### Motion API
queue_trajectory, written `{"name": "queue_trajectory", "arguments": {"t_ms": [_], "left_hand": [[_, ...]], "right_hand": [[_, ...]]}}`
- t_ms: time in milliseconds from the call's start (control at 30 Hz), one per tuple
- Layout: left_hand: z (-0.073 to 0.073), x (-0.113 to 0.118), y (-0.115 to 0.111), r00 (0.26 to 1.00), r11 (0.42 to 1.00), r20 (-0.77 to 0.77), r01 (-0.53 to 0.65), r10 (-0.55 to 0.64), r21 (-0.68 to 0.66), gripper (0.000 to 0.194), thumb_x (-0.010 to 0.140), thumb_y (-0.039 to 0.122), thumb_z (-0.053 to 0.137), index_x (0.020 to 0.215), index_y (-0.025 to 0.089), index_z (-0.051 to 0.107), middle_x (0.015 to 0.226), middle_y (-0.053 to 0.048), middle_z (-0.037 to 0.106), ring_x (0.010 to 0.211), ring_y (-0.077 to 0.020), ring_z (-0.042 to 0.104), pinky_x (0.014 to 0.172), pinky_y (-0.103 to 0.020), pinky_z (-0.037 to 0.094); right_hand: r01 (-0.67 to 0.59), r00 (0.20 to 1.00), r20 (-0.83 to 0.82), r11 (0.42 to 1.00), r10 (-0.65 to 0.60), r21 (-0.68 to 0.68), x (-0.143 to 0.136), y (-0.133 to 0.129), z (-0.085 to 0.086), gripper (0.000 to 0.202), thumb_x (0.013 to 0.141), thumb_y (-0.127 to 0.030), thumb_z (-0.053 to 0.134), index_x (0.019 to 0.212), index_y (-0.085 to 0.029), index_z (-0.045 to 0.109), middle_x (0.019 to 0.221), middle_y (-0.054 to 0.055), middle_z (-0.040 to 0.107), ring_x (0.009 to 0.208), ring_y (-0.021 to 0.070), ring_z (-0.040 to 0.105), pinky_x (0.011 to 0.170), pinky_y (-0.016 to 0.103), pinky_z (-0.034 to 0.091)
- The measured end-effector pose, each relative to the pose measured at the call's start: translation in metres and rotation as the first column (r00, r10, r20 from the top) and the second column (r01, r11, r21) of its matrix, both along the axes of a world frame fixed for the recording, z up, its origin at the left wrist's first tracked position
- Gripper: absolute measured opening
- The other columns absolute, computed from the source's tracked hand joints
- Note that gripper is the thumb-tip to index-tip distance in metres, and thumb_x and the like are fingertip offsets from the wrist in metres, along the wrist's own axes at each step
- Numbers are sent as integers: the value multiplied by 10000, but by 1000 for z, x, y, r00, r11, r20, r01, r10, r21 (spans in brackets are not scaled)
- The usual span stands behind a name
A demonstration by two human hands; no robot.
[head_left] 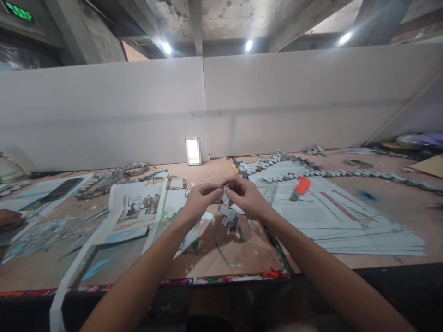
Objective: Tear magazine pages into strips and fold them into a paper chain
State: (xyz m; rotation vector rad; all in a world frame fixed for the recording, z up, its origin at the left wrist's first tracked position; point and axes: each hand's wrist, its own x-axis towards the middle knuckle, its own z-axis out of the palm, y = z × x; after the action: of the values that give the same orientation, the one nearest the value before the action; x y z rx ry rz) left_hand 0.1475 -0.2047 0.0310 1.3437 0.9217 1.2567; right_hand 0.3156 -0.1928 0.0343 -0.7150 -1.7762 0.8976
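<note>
My left hand (203,198) and my right hand (246,197) meet over the middle of the table, thumbs and fingertips pinched together. Between them is a small pale piece of folded paper (225,188), mostly covered by the fingers. Just below the fingertips is a short grey folded-paper chain (228,216); whether it is joined to the held piece I cannot tell. A colourful printed sheet (166,207) lies under and left of my left hand. To the right of my right hand, an orange-handled cutter (300,188) rests on stacked newspaper sheets (332,216).
Long folded-paper chains (367,174) stretch across the back right, and another chain (114,177) lies back left. A bright-screened phone (193,151) leans on the white partition (104,115). Another person's hand (10,219) is at the left edge, near a dark phone (65,188).
</note>
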Motion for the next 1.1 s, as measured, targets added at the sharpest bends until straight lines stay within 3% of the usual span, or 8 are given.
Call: {"name": "queue_trajectory", "arguments": {"t_ms": [133, 200, 367, 467, 767, 867, 1000, 1100], "left_hand": [[-2, -2, 1, 977, 975, 132, 182, -165, -128, 226, 646, 287, 790, 825, 158, 739, 826, -54, 690, 673, -117, 625, 620, -237, 524], [-1, -3, 0, 959, 961, 195, 235, -204, -148, 228, 632, 278, 806, 812, 160, 734, 797, -41, 679, 664, -108, 620, 605, -219, 510], [0, -6, 2, 941, 968, 309, 193, -138, -158, 153, 635, 234, 812, 708, 151, 706, 693, -7, 651, 648, -104, 623, 630, -223, 517], [1, -8, 5, 937, 969, 335, 166, -98, -180, 162, 623, 232, 818, 691, 146, 699, 683, -7, 653, 632, -104, 622, 629, -227, 523], [6, -26, 10, 985, 979, 67, 168, -161, -111, 159, 673, 253, 773, 693, 147, 657, 669, 6, 618, 620, -104, 610, 601, -225, 518], [10, -32, 11, 980, 971, 7, 198, -199, -130, 173, 703, 240, 735, 828, 177, 633, 706, 22, 588, 622, -100, 591, 585, -227, 505], [17, -40, 14, 982, 980, -140, 103, -128, -173, 210, 708, 202, 667, 913, 176, 629, 719, 12, 565, 605, -113, 563, 534, -240, 478], [27, -48, 19, 980, 986, -198, -18, -15, -164, 139, 717, 245, 656, 825, 157, 650, 669, 7, 559, 545, -100, 523, 474, -223, 424]], "right_hand": [[-280, 958, 5, 939, 287, -201, 13, 6, 8, 172, 780, -286, 650, 910, -175, 635, 646, -30, 545, 554, 91, 483, 528, 237, 390], [-351, 933, -15, 899, 360, -262, 18, 9, 11, 215, 752, -308, 688, 904, -164, 642, 645, -25, 572, 559, 97, 520, 553, 252, 431], [-148, 985, 70, 983, 157, -112, 13, 12, 22, 177, 733, -313, 700, 825, -162, 686, 733, 23, 660, 646, 123, 582, 585, 258, 466], [-84, 989, 119, 996, 86, -22, 6, 13, 26, 168, 744, -311, 684, 832, -168, 703, 776, 35, 688, 676, 135, 603, 601, 263, 476], [-144, 968, 208, 989, 140, 6, -5, 20, 23, 167, 798, -279, 623, 903, -177, 703, 886, 36, 714, 798, 156, 636, 717, 291, 488], [-167, 961, 221, 986, 168, -22, -11, 23, 27, 171, 805, -285, 619, 911, -170, 690, 894, 49, 705, 822, 161, 630, 738, 298, 489], [-199, 941, 235, 958, 245, -205, -8, 27, 26, 530, 797, -400, 636, 1259, -178, 504, 1085, 117, 635, 926, 190, 612, 777, 335, 505], [-217, 883, 341, 925, 322, -313, -1, 27, 16, 912, 666, -462, 746, 1417, -200, 299, 1310, 168, 492, 1133, 257, 529, 886, 401, 479]]}}
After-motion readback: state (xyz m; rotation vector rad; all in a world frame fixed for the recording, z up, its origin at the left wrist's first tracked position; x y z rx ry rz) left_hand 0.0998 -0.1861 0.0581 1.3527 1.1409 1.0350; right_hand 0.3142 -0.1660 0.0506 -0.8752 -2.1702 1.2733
